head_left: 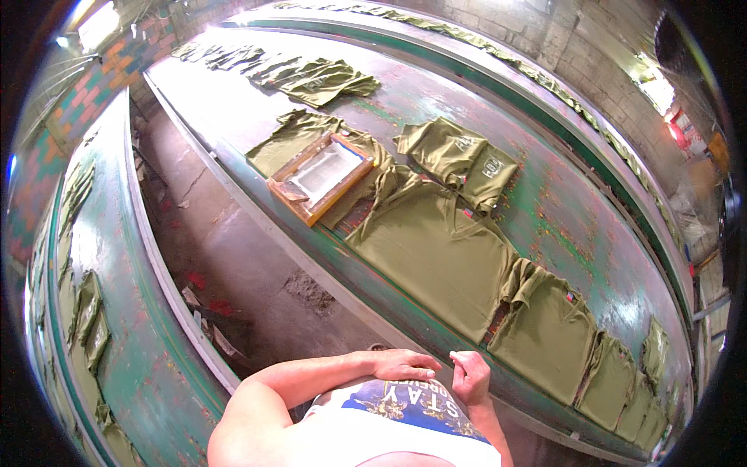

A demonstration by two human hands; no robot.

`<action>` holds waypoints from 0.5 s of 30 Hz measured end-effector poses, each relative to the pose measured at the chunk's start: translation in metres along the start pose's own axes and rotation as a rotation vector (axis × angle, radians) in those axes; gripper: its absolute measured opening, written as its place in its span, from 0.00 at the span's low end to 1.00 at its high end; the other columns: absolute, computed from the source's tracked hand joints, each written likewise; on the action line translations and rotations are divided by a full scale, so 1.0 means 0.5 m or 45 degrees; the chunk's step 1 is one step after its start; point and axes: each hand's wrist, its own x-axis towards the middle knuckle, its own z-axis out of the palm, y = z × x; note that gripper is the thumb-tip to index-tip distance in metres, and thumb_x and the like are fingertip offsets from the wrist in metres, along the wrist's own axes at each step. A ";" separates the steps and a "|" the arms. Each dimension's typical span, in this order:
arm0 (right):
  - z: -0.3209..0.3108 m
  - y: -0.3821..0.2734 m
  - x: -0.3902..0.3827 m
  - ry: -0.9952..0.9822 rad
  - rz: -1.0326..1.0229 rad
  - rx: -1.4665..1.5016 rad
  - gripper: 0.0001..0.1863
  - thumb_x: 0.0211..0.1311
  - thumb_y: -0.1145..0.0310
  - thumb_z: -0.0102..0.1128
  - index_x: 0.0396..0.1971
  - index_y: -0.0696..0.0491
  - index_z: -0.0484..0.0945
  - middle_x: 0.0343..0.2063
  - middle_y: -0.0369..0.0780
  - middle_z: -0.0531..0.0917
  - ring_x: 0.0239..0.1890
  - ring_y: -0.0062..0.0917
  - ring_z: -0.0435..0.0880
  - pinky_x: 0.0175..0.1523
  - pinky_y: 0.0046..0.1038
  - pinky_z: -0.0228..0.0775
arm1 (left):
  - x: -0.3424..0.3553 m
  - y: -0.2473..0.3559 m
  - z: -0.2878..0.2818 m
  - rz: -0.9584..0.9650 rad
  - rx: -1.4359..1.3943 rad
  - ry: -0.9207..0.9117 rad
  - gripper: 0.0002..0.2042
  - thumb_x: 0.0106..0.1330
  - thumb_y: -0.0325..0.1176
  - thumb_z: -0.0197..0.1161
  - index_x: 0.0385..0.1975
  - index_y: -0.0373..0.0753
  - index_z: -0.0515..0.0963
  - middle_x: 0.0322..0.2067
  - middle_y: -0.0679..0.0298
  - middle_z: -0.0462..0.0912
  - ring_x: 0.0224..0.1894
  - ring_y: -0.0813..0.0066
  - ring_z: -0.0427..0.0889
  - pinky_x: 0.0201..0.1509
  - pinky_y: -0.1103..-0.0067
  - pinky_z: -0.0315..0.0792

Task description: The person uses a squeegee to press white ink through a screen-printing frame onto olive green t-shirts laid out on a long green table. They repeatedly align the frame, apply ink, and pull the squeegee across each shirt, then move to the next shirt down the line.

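My left hand [405, 363] lies across the front of my printed shirt [408, 401], its fingers stretched out and holding nothing. Beside it, my right hand [471, 377] is closed, fingers curled in; whether anything is inside is hidden. Beyond both hands an olive V-neck shirt [437, 251] lies flat on the long table, touched by neither. To its left a wooden-framed printing screen [325, 176] with a pale mesh rests on another olive shirt [288, 145]. A folded olive shirt [459, 159] with white lettering sits behind the V-neck.
More olive shirts [545, 335] line the long, paint-stained table [560, 206] to the right. Folded ones [311, 82] lie at its far left end. A second table [148, 327] with shirts stands left, across a littered floor gap [233, 233]. Another table runs along the block wall [545, 47].
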 end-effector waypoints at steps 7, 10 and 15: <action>0.029 0.031 0.066 0.051 -0.036 0.108 0.11 0.64 0.86 0.66 0.43 0.58 0.89 0.39 0.47 0.91 0.41 0.43 0.92 0.48 0.41 0.86 | -0.027 -0.005 -0.012 -0.083 -0.107 0.248 0.33 0.86 0.59 0.58 0.78 0.39 0.74 0.66 0.48 0.86 0.70 0.58 0.83 0.76 0.63 0.75; 0.041 0.052 0.064 0.041 -0.008 0.146 0.10 0.66 0.85 0.66 0.43 0.58 0.89 0.39 0.47 0.91 0.40 0.42 0.92 0.48 0.40 0.86 | -0.039 -0.006 -0.007 -0.035 -0.254 0.364 0.28 0.86 0.51 0.62 0.76 0.38 0.77 0.60 0.51 0.90 0.62 0.64 0.88 0.69 0.66 0.81; 0.065 0.075 0.070 0.141 0.077 0.200 0.08 0.71 0.84 0.65 0.45 0.59 0.88 0.38 0.47 0.92 0.39 0.38 0.93 0.46 0.36 0.86 | -0.096 0.001 -0.035 0.058 -0.359 0.660 0.18 0.84 0.32 0.68 0.69 0.38 0.82 0.51 0.58 0.93 0.57 0.75 0.89 0.62 0.74 0.83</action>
